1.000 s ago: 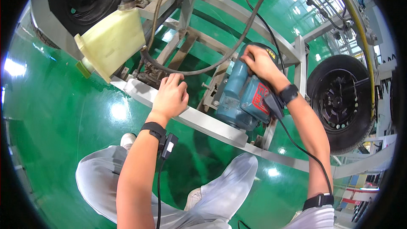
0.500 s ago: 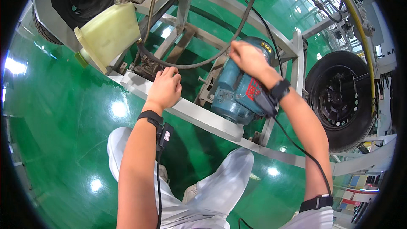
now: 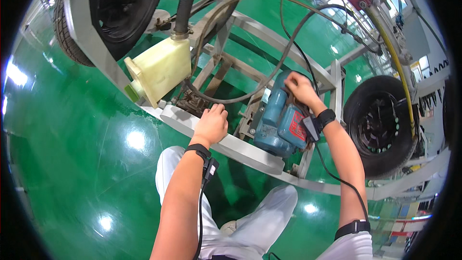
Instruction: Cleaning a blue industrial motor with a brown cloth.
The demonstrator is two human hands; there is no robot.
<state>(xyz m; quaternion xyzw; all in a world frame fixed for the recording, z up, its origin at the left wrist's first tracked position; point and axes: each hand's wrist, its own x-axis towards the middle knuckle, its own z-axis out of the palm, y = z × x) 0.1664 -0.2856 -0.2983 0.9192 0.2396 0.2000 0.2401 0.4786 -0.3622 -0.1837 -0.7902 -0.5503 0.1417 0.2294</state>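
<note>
A blue motor [image 3: 275, 110] with a red label lies between the pale metal beams of a low frame [image 3: 250, 156]. At the motor's far end is my right hand [image 3: 299, 88], fingers curled together; what they hold, if anything, is hidden. My left hand [image 3: 211, 123] is at the near beam, knuckles up, its bent fingertips hidden over the inner edge. Just left of it sits a greasy metal mechanism [image 3: 188, 102]. A dark hose [image 3: 231, 100] arcs from there past the motor. Farther left, a yellowish plastic tank [image 3: 161, 71] with a green cap joins a thick black hose [image 3: 186, 7].
Black wheels stand on both sides: a right wheel [image 3: 378, 125] and a left wheel [image 3: 122, 9]. A yellow hose [image 3: 399, 58] runs down at the right. Black cables [image 3: 332, 175] hang from my wrist straps. Green glossy floor [image 3: 110, 178] surrounds the frame.
The view has shifted, so the frame sits lower and most of it farther right. My right hand has slid rightward over the motor's end, away from the hose. My left hand remains by the beam.
</note>
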